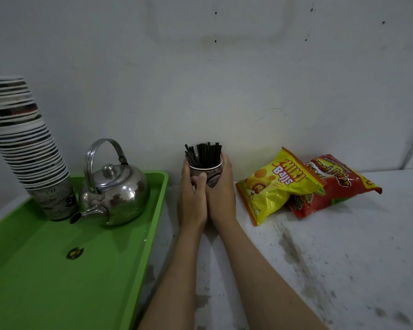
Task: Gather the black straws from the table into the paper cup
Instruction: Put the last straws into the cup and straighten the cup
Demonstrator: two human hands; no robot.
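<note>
Both hands (pixel 206 196) wrap the paper cup (pixel 209 173) holding upright black straws (pixel 203 154).

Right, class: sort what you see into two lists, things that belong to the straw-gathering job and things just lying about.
Belongs to the job:
straws, standing in the cup
cup
left hand and right hand, both gripping the cup

Just lying about:
tray
kettle
cup stack
yellow packet
red packet
</note>
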